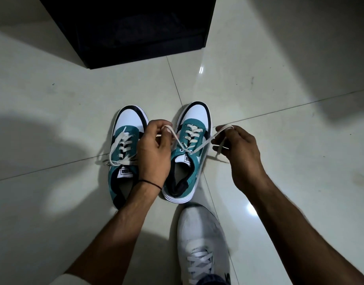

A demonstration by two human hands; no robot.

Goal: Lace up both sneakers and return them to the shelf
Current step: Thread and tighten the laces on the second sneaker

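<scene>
Near the middle of the frame, my left hand (154,149) and right hand (240,153) each pinch one end of the flat white lace (205,144) of the right teal-and-white sneaker (189,155) on the shiny tile floor (279,99). I think tying comes next: cross the ends and pull snug. Beside it, the left teal-and-white sneaker (123,153) looks laced, its ends loose. At the top sits the black shelf (136,31).

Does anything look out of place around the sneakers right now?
Nothing stands out. Both sneakers sit upright, side by side on the floor; the hands each hold a lace end of the right one.
</scene>
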